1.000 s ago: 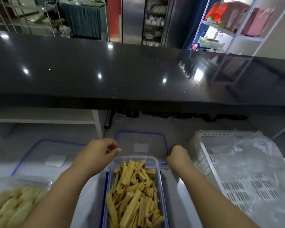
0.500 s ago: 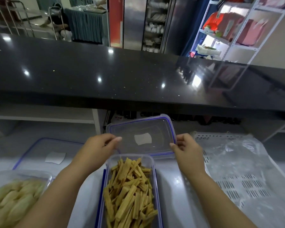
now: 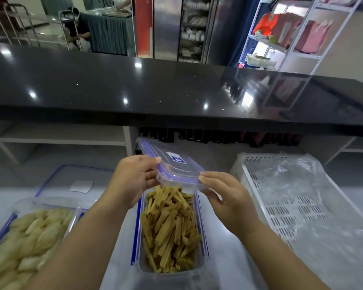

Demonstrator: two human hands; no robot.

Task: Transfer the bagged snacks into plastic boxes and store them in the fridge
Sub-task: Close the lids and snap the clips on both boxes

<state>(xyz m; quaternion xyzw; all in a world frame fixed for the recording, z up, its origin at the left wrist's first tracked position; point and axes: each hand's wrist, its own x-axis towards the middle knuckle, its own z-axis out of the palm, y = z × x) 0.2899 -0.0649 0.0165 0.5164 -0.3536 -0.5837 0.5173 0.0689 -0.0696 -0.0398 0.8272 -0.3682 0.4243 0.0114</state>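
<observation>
A clear plastic box (image 3: 203, 245) with blue side clips stands on the white counter in front of me, filled with yellow-brown snack sticks (image 3: 170, 227). Above its far end I hold a clear lid with a blue seal (image 3: 172, 164), tilted and label side up. My left hand (image 3: 132, 178) grips the lid's near left edge. My right hand (image 3: 224, 195) grips its near right corner. At the lower left a second clear box (image 3: 71, 206) holds pale yellow snacks (image 3: 29, 235).
Another blue-rimmed lid (image 3: 57, 176) lies flat on the counter behind the left box. A white perforated crate (image 3: 281, 208) with crumpled clear plastic bags (image 3: 298, 178) sits at the right. A black countertop (image 3: 155, 93) overhangs the far side.
Both hands took the lid off the counter behind the box, lifted it and turned it over, bringing it nearer above the box's far end.
</observation>
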